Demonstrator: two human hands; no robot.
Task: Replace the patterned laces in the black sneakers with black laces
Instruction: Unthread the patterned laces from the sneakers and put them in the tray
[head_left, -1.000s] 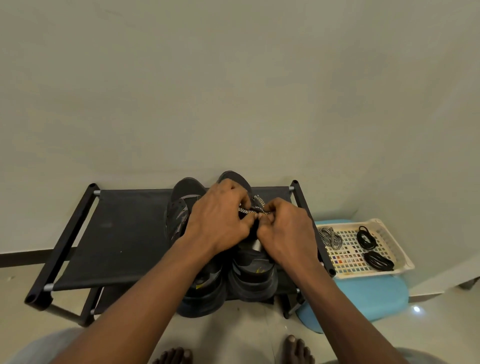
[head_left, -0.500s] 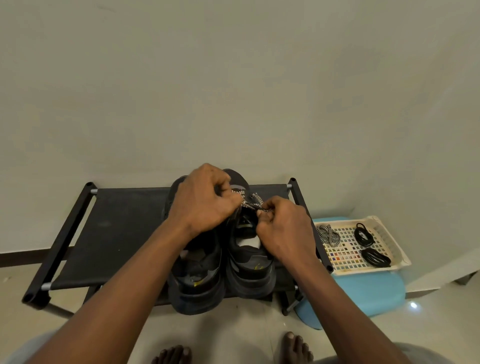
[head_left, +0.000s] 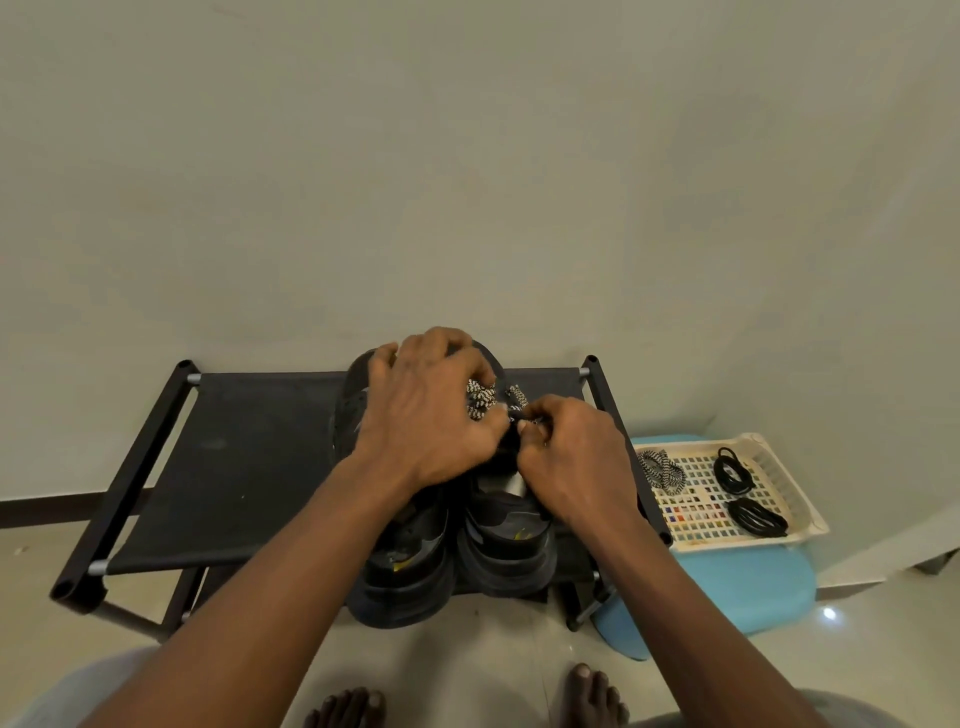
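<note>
Two black sneakers (head_left: 405, 566) stand side by side on the shoe rack (head_left: 234, 441), heels toward the camera. A black-and-white patterned lace (head_left: 480, 400) bunches up over the right sneaker's tongue. A second patterned lace (head_left: 660, 470) and two coiled black laces (head_left: 732, 470) lie in the basket (head_left: 782, 473).

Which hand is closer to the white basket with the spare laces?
Right. The right hand pinches the patterned lace just left of the basket; the left hand grips it farther left.

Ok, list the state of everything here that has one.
Left hand: grips patterned lace.
Right hand: pinches the same lace.
Right sneaker: patterned lace partly in.
Black laces: coiled, in basket.
Loose patterned lace: bundled, in basket.
</note>
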